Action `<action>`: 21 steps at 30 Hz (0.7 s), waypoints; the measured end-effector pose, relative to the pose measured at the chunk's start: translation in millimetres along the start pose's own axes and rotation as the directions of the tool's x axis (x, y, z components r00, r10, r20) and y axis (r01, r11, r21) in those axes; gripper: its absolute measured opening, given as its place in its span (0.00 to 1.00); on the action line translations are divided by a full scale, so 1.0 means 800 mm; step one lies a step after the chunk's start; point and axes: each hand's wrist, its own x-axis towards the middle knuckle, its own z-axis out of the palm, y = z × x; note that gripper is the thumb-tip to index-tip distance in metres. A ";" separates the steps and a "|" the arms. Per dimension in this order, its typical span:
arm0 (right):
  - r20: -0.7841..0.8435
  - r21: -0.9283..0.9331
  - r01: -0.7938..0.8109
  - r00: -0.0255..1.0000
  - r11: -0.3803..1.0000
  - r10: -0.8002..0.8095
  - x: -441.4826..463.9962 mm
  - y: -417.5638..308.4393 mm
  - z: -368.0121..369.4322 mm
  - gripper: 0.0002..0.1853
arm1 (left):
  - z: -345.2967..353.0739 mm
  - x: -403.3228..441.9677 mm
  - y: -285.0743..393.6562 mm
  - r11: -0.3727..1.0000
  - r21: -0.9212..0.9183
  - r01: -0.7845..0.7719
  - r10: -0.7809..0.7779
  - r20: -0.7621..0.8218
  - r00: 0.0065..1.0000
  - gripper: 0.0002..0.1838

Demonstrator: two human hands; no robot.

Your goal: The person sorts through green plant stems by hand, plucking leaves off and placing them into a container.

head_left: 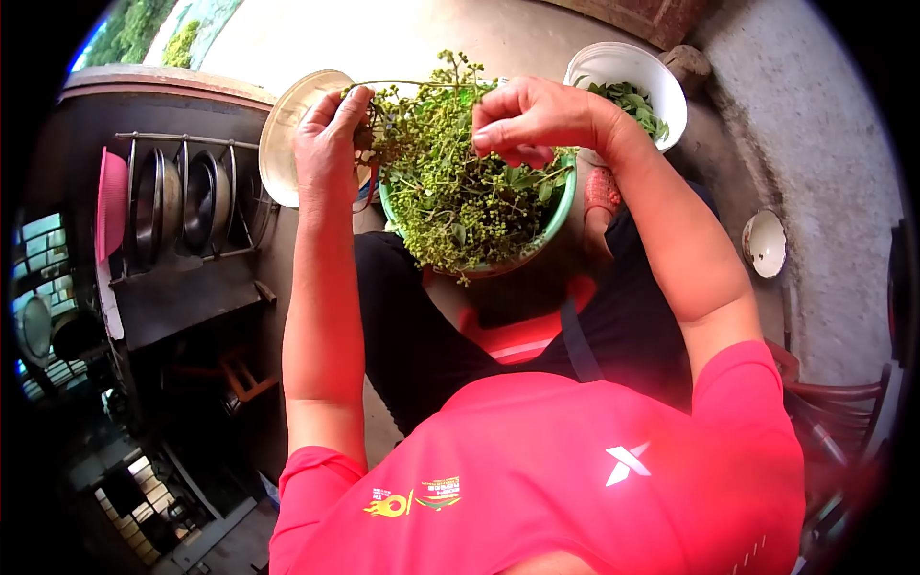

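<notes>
While a round green basin [566, 209] is sitting between the knees, green-berried clusters [470, 206] are filling it, a white bucket [677, 96] is holding green leaves [632, 105] nearby, the left hand [329, 126] is pinching a thin green stem [407, 83], the right hand [527, 117] is curling, its grip unclear.
</notes>
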 end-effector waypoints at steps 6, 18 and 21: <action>-0.150 -0.111 -0.062 0.988 0.992 0.045 -0.001 0.002 -0.007 0.12 | -0.012 -0.011 -0.030 0.981 -0.145 0.127 -0.137 -0.061 0.989 0.06; -0.356 -0.073 -0.092 0.933 0.993 0.060 0.028 0.031 -0.005 0.10 | -0.056 -0.006 -0.094 0.601 -0.667 0.440 -0.437 0.187 0.880 0.08; -0.300 -0.097 -0.105 0.951 0.990 0.071 0.028 0.024 0.002 0.10 | -0.060 -0.008 -0.101 0.564 -0.697 0.443 -0.416 0.225 0.881 0.09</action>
